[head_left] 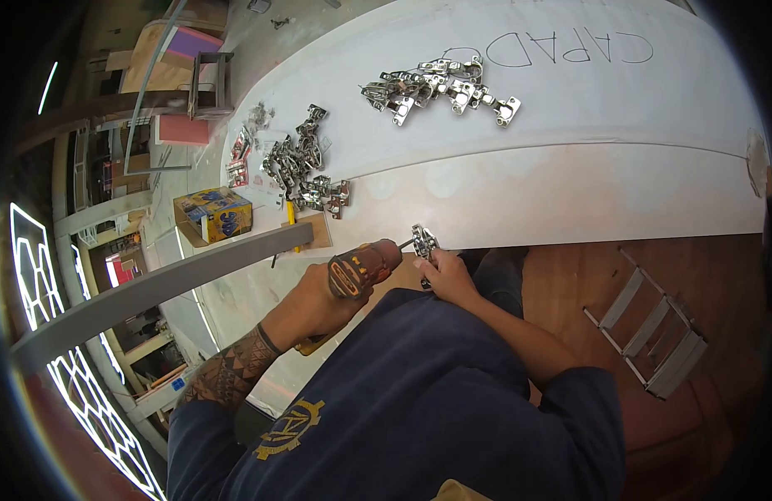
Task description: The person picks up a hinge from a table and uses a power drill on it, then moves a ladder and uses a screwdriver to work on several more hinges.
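Note:
My left hand (pixel 313 302) is wrapped round the grip of a cordless drill (pixel 363 269), which is dark red and black with some yellow. The drill's thin bit points right and meets a shiny metal cabinet hinge (pixel 423 240). My right hand (pixel 449 278) pinches this hinge at the near edge of the white table, in front of my dark blue shirt. Whether the tip sits in a screw cannot be made out. Farther back on the table lie a heap of cabinet hinges (pixel 294 159) at the left and another pile of hinges (pixel 457 88).
A grey beam (pixel 161 288) runs in from the left, ending near the yellow clamp (pixel 292 219). Beside it stands a blue and yellow cardboard box (pixel 215 213). A folding step stool (pixel 649 330) is on the right. Handwritten letters (pixel 570 48) mark the white table (pixel 570 192).

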`<state>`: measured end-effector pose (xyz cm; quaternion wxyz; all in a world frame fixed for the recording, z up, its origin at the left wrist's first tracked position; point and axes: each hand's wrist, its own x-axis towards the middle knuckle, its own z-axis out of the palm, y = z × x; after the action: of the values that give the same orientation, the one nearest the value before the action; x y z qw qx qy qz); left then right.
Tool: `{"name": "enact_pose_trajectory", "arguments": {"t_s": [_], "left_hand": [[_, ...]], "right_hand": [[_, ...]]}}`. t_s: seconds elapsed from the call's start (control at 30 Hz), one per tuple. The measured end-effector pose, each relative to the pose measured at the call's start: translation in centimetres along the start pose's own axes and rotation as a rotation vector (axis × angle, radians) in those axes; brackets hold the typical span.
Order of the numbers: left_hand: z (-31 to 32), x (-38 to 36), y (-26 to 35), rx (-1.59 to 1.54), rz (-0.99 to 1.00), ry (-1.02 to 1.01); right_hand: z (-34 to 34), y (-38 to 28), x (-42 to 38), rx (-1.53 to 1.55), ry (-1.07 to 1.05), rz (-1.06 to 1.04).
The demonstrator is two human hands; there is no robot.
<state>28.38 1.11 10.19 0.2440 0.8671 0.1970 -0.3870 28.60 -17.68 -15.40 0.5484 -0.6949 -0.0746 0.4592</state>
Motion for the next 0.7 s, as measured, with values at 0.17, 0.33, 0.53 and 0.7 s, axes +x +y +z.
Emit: {"name": "enact_pose_trajectory", "arguments": {"t_s": [0.17, 0.33, 0.53, 0.7], "left_hand": [[-0.7, 0.5, -0.9, 0.076, -0.004, -0.109], [-1.8, 1.2, -1.5, 0.117, 0.144, -0.121], [-2.8, 1.1, 0.0, 0.087, 0.123, -0.141], [-0.8, -0.4, -1.7, -0.038, 0.197, -0.015]], "right_hand": [[0.3, 0.9, 0.3, -0.017, 0.012, -0.064], [0.6, 1.3, 0.5, 0.026, 0.023, -0.069], [0.0, 0.6, 0.4, -0.068, 0.033, -0.102], [0.0, 0.3, 0.4, 0.042, -0.023, 0.013]]}}
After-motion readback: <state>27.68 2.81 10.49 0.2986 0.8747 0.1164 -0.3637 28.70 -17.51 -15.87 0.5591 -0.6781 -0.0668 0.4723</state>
